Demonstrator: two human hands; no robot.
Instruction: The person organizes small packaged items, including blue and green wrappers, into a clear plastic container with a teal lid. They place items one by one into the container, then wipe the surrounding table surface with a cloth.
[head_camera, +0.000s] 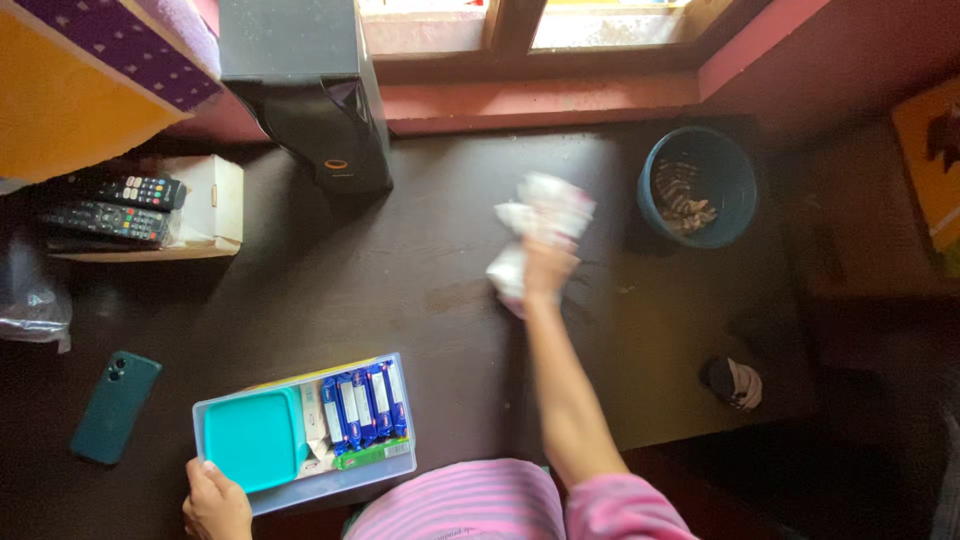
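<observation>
My right hand (546, 268) is stretched out over the dark wooden table (400, 270) and grips a crumpled white cloth (540, 215), which blurs with motion just above the tabletop. My left hand (215, 505) rests at the near left corner of a shallow grey tray (400, 462) at the table's front edge, fingers curled on its rim. In the tray lie a teal lid or box (255, 440) and a row of several blue and white packets (365, 403).
A blue bucket (700, 185) with scraps inside stands at the back right. A black speaker box (310, 90) stands at the back. Two remote controls (115, 205) lie on a cardboard box at left. A green phone (115, 405) lies front left. A small dark bundle (735, 383) sits right.
</observation>
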